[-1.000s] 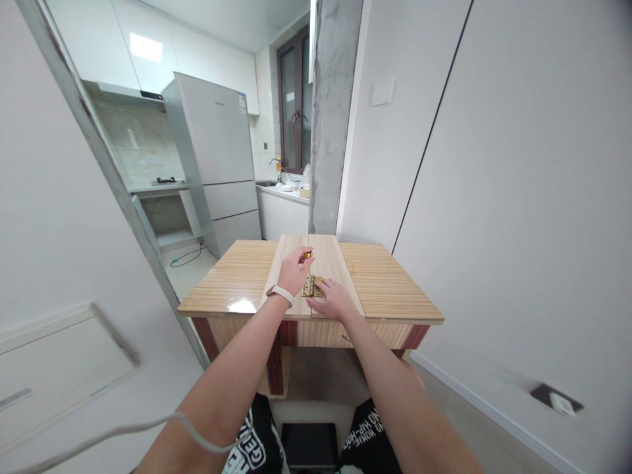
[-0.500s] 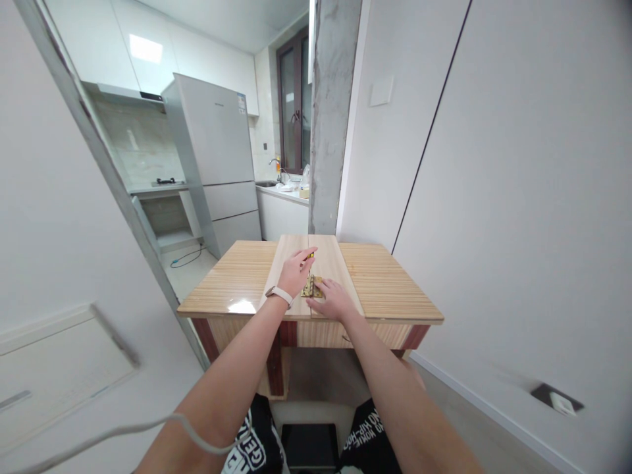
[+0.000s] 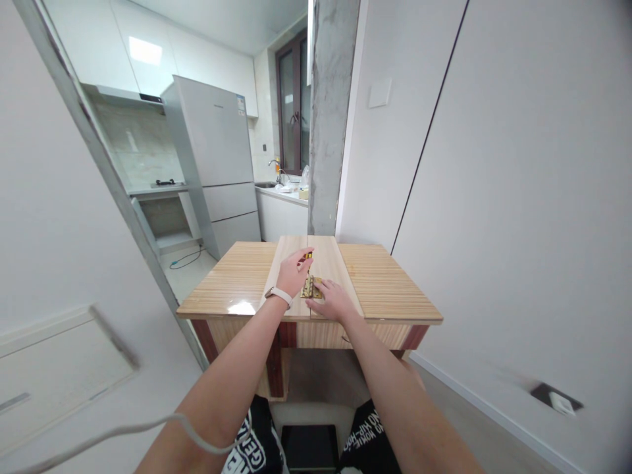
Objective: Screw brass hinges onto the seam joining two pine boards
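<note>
Head view: Bare hands work over a brass-coloured, rectangular metal hinge point(image 3: 307, 288) lying opened out on two pale, smooth wooden boards, its knuckle running along the seam between the left board point(image 3: 291, 245) and the right board point(image 3: 340, 276). The boards lie side by side across the middle of a striped, light-brown wooden table point(image 3: 399, 283), near its front edge.

The left hand point(image 3: 292, 273), a pale-banded watch point(image 3: 279, 294) at its wrist, pinches a small yellow-and-black handle point(image 3: 309, 255), apparently a screwdriver's, between thumb and fingers just beyond the hinge. The tool looks upright, pointed down toward the hinge; whether its tip touches metal or a screw is too small to tell. The right hand point(image 3: 336, 301) is partly spread, its fingertips resting on the hinge's right leaf, seemingly to steady it.

The placing of the hinge across the seam appears done; the fastening appears to be in hand and unfinished, with tool and fingers both at the metal. How many screws are seated, and how many holes remain unfilled, cannot be made out.
</note>
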Tool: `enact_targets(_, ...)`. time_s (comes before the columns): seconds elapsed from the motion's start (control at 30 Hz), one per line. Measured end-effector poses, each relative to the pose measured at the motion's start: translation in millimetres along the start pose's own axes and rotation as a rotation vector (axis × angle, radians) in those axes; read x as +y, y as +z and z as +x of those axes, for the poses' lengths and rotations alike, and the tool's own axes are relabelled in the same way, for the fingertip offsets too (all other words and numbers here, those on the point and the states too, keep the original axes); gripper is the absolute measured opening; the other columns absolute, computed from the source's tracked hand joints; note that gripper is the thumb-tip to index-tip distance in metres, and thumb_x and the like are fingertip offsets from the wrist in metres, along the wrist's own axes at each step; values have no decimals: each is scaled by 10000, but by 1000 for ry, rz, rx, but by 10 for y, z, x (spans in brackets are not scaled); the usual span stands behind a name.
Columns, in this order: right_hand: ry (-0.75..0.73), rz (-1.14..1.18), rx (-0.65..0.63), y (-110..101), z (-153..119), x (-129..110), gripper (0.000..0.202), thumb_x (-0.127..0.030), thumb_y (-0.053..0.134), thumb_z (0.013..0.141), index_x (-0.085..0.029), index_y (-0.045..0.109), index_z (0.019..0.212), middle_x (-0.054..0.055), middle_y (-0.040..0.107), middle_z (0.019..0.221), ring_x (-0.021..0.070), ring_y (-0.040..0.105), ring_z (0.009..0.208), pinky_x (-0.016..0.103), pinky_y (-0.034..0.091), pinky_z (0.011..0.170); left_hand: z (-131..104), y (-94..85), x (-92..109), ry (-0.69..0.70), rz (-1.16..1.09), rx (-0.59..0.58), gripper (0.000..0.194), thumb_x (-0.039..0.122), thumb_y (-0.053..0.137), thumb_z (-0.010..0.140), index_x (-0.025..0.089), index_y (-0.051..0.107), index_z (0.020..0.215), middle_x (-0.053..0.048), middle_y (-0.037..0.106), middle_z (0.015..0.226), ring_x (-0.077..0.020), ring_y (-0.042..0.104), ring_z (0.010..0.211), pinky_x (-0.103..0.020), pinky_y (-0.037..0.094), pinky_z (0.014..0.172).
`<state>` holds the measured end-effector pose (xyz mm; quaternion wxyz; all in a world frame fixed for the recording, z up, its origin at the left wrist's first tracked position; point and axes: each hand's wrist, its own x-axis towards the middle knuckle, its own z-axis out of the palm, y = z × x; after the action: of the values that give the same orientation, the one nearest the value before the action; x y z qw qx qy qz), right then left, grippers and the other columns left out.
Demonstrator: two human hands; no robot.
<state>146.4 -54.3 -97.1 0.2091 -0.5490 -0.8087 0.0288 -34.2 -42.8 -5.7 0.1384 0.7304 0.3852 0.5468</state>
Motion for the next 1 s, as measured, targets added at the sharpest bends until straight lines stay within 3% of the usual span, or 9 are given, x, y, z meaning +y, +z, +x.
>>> enact_targets(0.13,18,-6,-36,-20,1,0,833,-796,499,863,-248,525,1490,107,487,1536,304,383,1439,445,240,1205,-4,-22,-34,-27,58,78,305,283,682,919,246,666,1221,-58,698,1047,-179,666,847,-336,563,813)
enact_targets(0.23,12,-4,-43,-24,0,9,861,-817,465,867,-234,518,1498,112,465,1557,307,370,1450,442,233,1208,-12,-64,-50,-24,96,100,347,272,658,935,258,641,1281,-56,657,1051,-161,638,812,-306,549,766)
enact_targets(0.47,16,9,-37,3,8,25,820,-786,518,865,-258,524,1493,108,490,1533,309,384,1440,456,236,1204,-27,-106,-49,14,104,14,313,318,569,995,266,677,1284,-53,615,1030,-146,631,820,-278,549,763)
enact_targets(0.63,10,9,-23,7,5,21,793,-751,554,867,-267,520,1494,103,500,1520,308,391,1427,464,250,1196,-53,-82,1,64,21,-11,397,278,412,1057,239,570,1420,-103,643,1300,-193,633,1163,-356,517,1018)
enact_targets(0.7,2,7,-13,-1,-3,15,785,-749,557,866,-265,530,1483,106,507,1512,310,401,1419,464,260,1192,-55,-74,12,67,-10,-26,403,261,387,1063,233,558,1427,-102,638,1342,-196,629,1207,-376,491,1068)
enact_targets(0.83,-24,2,11,-14,-13,4,770,-756,535,875,-255,552,1459,113,535,1478,305,440,1386,457,287,1180,-47,-57,7,31,-51,-60,383,253,419,1051,236,586,1394,-92,680,1250,-175,688,1044,-334,549,943)
enact_targets(1.0,-8,-7,1,-5,1,2,806,-779,509,874,-235,546,1468,125,527,1487,308,433,1396,454,281,1185,-40,-50,-9,10,58,14,316,298,593,982,262,682,1283,-62,679,1079,-162,657,870,-313,557,836)
